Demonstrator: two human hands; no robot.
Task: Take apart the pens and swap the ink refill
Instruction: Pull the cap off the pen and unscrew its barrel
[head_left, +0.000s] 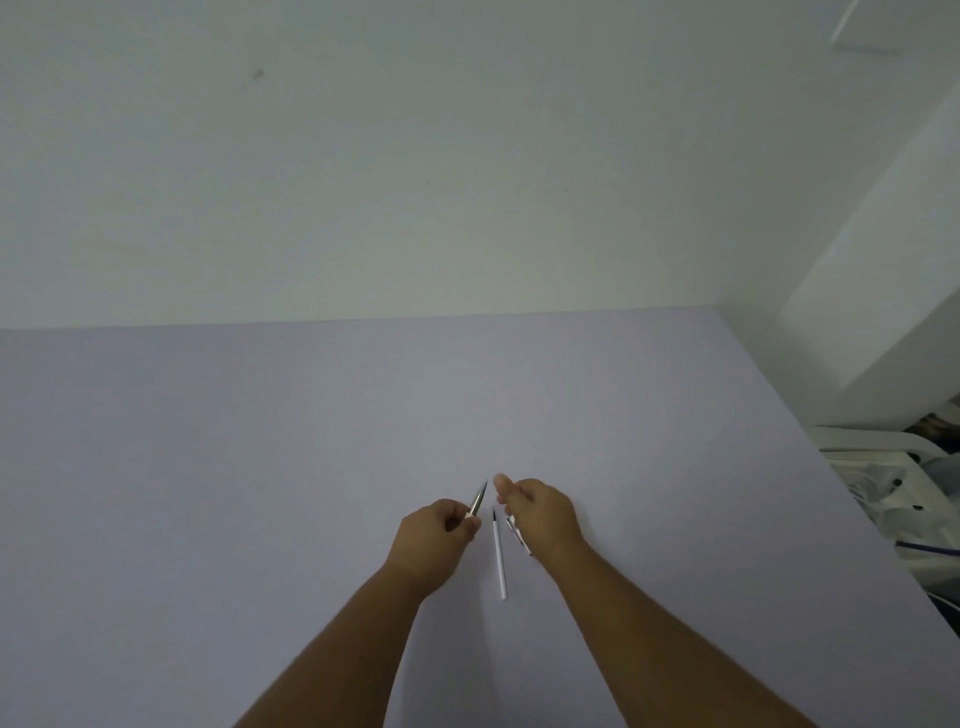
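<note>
Centrally, on a lilac table (260, 467), a thin white ink refill (500, 558) with a dark tip, lying loose between two hands; probably light, slightly bendy, apt to roll, best pinched mid-shaft. Just left of it, left hand (439, 538) curled closed around a pen section (477, 500), its pointed metal tip poking up and away. Just right, right hand (540, 514) loosely curled, thumb and forefinger nearly meeting, over a partly hidden silvery pen part (517, 532); grasp or mere touch impossible to tell
</note>
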